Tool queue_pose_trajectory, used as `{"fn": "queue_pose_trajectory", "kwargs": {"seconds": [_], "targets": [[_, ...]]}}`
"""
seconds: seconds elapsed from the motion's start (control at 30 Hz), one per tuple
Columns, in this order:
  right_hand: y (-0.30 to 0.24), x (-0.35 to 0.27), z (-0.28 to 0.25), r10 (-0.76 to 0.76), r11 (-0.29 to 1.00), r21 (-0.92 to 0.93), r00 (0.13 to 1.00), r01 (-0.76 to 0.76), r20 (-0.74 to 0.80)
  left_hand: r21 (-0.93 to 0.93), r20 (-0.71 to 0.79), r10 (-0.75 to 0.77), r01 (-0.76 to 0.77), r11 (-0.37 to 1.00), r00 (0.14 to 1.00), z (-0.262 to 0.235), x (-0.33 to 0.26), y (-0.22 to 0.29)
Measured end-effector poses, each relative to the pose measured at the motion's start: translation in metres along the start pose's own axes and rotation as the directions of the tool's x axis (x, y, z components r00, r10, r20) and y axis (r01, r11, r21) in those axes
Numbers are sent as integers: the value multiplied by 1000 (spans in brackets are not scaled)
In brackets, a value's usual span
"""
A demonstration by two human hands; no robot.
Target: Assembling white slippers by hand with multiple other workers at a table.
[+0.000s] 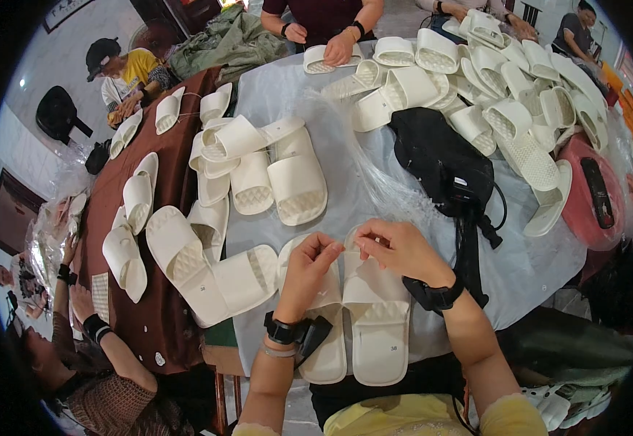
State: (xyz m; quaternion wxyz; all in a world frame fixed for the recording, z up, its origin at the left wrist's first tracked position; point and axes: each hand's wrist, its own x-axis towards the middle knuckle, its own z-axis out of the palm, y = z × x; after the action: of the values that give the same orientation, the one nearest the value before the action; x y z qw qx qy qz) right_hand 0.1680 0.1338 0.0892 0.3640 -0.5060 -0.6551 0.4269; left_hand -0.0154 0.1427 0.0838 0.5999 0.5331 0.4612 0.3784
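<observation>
In front of me a pair of white slippers lies side by side on the table, soles down, with the right slipper (379,330) and the left slipper (325,360) touching along their inner edges. Above their far ends, my left hand (309,272) pinches thumb and forefinger together. My right hand (396,248) is likewise closed in a pinch, its fingertips close to the left ones. Whatever lies between the fingers is too small to make out. Both wrists carry black straps with a small device. My left hand covers part of the left slipper's strap.
Loose white slippers (240,174) lie left of centre, with a large heap (505,87) at the far right. A black bag (440,156) sits right of my hands beside a red bundle (593,192). People work around the table; one across handles a slipper (319,59).
</observation>
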Motion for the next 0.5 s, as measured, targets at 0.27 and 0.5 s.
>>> {"fn": "queue_pose_trajectory", "kwargs": {"seconds": [0.27, 0.5], "targets": [[10, 1, 8, -59, 992, 109, 998, 57, 15, 12, 12, 30, -30, 999, 999, -4, 2, -6], [6, -4, 6, -8, 1000, -1, 1000, 8, -6, 145, 56, 22, -30, 989, 998, -6, 0, -8]]}}
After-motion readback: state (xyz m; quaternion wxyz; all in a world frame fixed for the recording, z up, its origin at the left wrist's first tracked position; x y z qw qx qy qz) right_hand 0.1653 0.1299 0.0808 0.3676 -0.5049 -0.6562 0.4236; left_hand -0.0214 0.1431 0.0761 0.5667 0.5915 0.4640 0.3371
